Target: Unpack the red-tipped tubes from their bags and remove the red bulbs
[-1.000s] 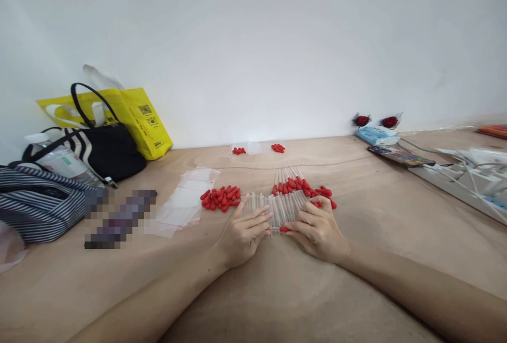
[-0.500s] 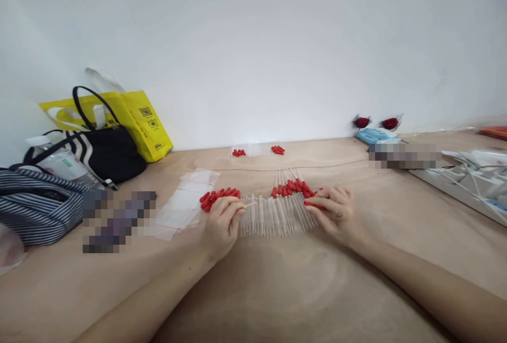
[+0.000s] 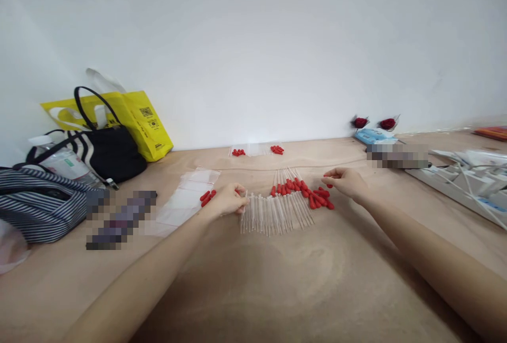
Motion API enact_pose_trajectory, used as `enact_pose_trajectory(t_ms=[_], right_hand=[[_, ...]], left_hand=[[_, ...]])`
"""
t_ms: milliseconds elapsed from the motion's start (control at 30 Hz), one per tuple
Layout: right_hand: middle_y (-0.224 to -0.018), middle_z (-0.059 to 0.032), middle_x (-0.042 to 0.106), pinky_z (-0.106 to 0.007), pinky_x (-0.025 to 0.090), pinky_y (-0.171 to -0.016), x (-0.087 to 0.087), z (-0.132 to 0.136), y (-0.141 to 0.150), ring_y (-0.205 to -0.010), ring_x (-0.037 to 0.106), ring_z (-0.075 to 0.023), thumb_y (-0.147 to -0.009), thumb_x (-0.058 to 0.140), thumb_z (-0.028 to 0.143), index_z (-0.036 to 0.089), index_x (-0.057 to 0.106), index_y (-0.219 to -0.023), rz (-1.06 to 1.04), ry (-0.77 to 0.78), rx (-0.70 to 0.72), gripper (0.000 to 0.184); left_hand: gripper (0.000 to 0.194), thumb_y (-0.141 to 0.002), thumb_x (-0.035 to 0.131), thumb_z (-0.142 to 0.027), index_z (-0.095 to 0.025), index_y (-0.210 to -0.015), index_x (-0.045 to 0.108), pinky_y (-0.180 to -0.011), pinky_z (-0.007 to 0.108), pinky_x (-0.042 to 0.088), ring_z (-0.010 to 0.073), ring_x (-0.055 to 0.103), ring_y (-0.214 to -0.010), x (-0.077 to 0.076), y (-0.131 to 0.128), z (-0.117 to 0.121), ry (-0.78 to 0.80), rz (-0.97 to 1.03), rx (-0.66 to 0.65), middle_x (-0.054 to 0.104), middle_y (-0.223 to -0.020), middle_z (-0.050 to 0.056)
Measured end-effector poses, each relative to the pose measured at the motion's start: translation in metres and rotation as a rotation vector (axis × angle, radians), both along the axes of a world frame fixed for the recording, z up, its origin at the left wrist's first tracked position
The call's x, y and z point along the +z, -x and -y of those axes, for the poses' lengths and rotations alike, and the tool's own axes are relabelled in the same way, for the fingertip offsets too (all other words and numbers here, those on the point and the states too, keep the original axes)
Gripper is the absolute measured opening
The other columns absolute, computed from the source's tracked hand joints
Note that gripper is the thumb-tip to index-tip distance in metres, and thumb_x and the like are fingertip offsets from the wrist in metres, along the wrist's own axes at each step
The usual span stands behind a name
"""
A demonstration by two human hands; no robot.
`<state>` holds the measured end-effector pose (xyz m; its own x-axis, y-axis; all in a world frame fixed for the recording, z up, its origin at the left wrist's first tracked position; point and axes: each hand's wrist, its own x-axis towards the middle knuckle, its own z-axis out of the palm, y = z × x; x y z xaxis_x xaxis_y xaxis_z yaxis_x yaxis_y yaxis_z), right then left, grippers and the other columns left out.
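A row of clear glass dropper tubes (image 3: 273,213) lies side by side on the table in front of me. My left hand (image 3: 228,200) is at the row's left end, thumb and fingers closed on a glass dropper tube (image 3: 245,199). Partly behind that hand are loose red rubber bulbs (image 3: 206,197). To the right, my right hand (image 3: 345,181) is raised a little, its fingers pinched on a red rubber bulb (image 3: 329,185). Below it lies a pile of red rubber bulbs (image 3: 320,198). Behind the row, several droppers with red bulbs (image 3: 291,185) point away from me.
Clear plastic zip bags (image 3: 186,195) lie to the left. Another bag with red bulbs (image 3: 255,149) is near the wall. A black handbag (image 3: 114,155), yellow bag (image 3: 148,126) and striped pouch (image 3: 47,216) stand at left. At right are a power strip (image 3: 459,189) and blue packet (image 3: 375,136).
My right hand has moved up and right, away from the row, uncovering the red bulbs. My left hand has shifted slightly up; the tube in it, lying sideways before, is now more upright.
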<state>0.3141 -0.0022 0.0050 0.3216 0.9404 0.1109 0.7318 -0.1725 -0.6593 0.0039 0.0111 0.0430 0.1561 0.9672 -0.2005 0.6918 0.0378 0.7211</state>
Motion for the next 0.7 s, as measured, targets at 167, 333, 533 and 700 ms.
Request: enact_pose_trajectory(t_ms=[167,333,533,700], right_hand=[[-0.065,-0.0010,0.065,-0.022,0.035,-0.050,-0.001,-0.003,0.011,-0.057,0.056,-0.0130,-0.065,0.059,0.035,0.019,0.065,-0.076,0.016,0.040,0.036,0.020],[-0.065,-0.0009,0.065,-0.022,0.034,-0.049,0.002,0.002,0.021,-0.058,0.057,-0.0134,-0.067,0.057,0.042,0.020,0.065,-0.071,0.034,0.074,0.057,0.024],[-0.057,-0.0003,0.062,-0.023,0.030,-0.048,0.009,-0.003,0.016,-0.055,0.055,-0.0146,-0.074,0.041,0.056,0.021,0.064,-0.067,0.157,0.091,0.007,0.042],[-0.057,-0.0012,0.061,-0.023,0.031,-0.048,0.013,-0.024,0.020,-0.057,0.055,-0.0147,-0.074,0.044,0.049,0.020,0.065,-0.071,0.177,0.105,-0.002,0.035]], left_hand=[[0.039,-0.061,0.061,-0.022,-0.013,-0.098,0.049,-0.042,0.020,0.034,0.0123,0.052,-0.039,-0.008,-0.004,-0.002,-0.075,-0.077,-0.031,0.051,-0.038,-0.008],[0.036,-0.066,0.058,-0.038,-0.016,-0.093,0.052,-0.045,0.022,0.035,0.0143,0.056,-0.046,-0.012,0.001,0.001,-0.207,-0.152,-0.100,0.055,-0.045,-0.006],[0.021,-0.076,0.048,-0.038,-0.018,-0.080,0.056,-0.053,0.023,0.041,0.0113,0.053,-0.054,-0.026,0.017,0.022,-0.674,-0.138,-0.095,0.057,-0.061,-0.002],[0.017,-0.080,0.046,-0.031,-0.018,-0.079,0.056,-0.053,0.022,0.043,0.0110,0.053,-0.057,-0.039,0.025,0.032,-0.800,-0.098,-0.154,0.059,-0.067,0.000]])
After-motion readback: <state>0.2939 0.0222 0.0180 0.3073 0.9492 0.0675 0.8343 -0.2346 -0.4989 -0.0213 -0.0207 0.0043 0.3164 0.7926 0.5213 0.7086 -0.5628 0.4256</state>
